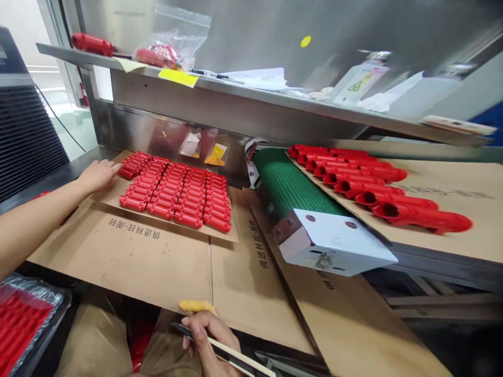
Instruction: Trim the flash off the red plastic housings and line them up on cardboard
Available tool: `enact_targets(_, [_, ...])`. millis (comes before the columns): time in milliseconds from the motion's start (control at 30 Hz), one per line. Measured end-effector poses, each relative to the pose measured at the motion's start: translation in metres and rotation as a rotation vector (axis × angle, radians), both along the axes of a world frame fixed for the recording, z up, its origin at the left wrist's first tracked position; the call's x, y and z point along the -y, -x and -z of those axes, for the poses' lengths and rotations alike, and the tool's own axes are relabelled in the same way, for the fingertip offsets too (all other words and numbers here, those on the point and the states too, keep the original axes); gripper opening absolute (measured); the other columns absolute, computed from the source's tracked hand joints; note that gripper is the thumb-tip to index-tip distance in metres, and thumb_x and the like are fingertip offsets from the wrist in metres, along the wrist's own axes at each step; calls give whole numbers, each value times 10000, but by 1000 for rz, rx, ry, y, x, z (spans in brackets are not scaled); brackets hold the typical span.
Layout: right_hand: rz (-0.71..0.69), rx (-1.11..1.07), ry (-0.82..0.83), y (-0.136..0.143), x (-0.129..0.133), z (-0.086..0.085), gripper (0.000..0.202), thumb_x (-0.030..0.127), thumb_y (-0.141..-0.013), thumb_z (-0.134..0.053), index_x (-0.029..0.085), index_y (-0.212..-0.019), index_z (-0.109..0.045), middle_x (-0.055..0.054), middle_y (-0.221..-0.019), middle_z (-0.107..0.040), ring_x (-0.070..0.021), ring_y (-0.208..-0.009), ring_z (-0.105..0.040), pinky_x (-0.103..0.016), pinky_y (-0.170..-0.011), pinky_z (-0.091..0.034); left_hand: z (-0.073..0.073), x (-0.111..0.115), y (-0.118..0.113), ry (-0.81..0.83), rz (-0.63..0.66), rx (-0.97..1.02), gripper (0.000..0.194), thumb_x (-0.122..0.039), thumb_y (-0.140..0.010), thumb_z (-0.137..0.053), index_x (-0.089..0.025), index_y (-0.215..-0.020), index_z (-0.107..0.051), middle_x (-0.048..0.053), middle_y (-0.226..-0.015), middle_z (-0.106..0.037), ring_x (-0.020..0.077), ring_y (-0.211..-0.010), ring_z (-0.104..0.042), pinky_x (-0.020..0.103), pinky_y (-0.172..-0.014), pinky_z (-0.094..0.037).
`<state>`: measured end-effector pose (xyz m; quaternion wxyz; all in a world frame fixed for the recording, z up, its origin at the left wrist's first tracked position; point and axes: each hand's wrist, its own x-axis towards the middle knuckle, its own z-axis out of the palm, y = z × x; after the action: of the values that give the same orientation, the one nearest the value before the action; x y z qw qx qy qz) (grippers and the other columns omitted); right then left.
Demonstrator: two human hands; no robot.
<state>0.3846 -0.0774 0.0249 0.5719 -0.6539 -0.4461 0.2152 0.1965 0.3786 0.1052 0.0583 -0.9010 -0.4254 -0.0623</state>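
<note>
Rows of small red parts (183, 191) lie on a cardboard sheet (226, 234) at the left of the table. My left hand (100, 175) reaches to the back left corner of these rows, its fingertips at a red part (126, 174); whether it grips one is hard to tell. Near the table's front edge, my right hand (212, 337) holds a slim tool (239, 358) with a dark pointed tip and a pale handle. A yellow cover (196, 306) sits on one of its fingers.
A green conveyor (293, 180) with a white end block (334, 241) stands right of centre. Larger red parts (424, 214) line the cardboard beyond it. A metal shelf (243, 94) crosses above, with bottles and bags. A lined box of red parts (23, 324) is at lower left.
</note>
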Motion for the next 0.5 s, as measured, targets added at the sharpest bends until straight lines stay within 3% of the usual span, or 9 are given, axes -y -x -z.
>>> enact_targets(100, [-46, 51, -54, 7, -1, -10, 411, 515, -1057, -613, 256, -785, -780, -13, -605, -716, -210, -643, -700, -312, -727, -581, 1, -2, -13, 32, 24, 25, 449, -403, -1010, -686, -197, -1406, -638, 135, -1485, -626, 350, -1367, -578, 620, -1156, -427])
enact_targets(267, [16, 36, -97, 10, 10, -8, 379, 469, -1073, -603, 252, -810, -770, -9, -591, -707, -201, -623, -685, -277, -632, -546, -6, 8, -31, 59, -38, 83, 328, -380, -980, -739, -170, -1230, -713, 124, -1355, -693, 335, -1290, -630, 614, -1112, -481])
enact_targets(400, [43, -37, 13, 4, 17, 1, 401, 522, -1039, -646, 237, -789, -779, -20, -616, -700, -192, -615, -674, -278, -631, -546, -24, 41, 3, 79, -97, 194, 281, -376, -1007, -687, -136, -1148, -721, 102, -1237, -724, 312, -1182, -678, 535, -1045, -527])
enact_targets(500, [37, -209, 57, 4, 12, -1, 361, 571, -979, -720, 224, -899, -777, -4, -654, -679, -155, -555, -636, -255, -567, -520, -36, 91, 40, 116, -119, 317, 447, -396, -1076, -491, -25, -1233, -686, 56, -1078, -740, 303, -1079, -702, 418, -964, -534])
